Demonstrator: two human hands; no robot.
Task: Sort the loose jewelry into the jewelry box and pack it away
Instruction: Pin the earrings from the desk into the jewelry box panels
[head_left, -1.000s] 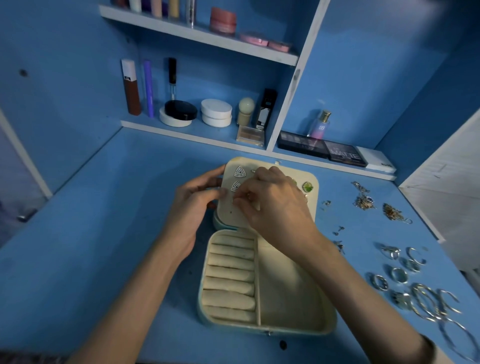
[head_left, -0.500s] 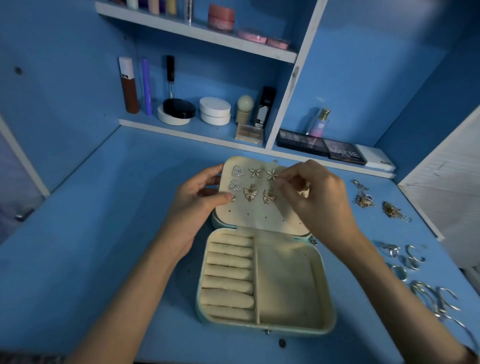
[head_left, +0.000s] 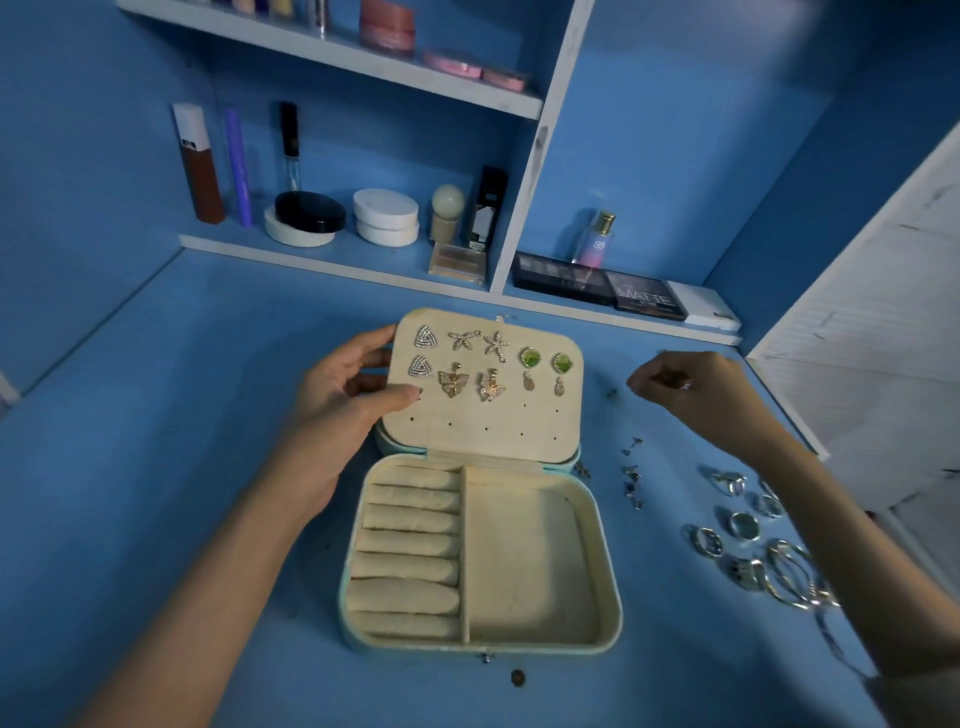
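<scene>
The open jewelry box (head_left: 530, 571) sits at centre frame on the blue table (head_left: 208, 415). The left hand (head_left: 343, 410) grips the left edge of its raised earring panel (head_left: 493, 421), thumb on the face, where five pairs of earrings (head_left: 452, 382) are pinned. At right, the right hand (head_left: 685, 384) hovers with fingers curled together; whether it pinches anything cannot be told. Loose rings (head_left: 748, 551) and studs (head_left: 631, 473) lie lower right.

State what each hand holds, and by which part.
Left hand grips the cream perforated earring panel by its left edge. Right hand is curled; contents cannot be told.
</scene>
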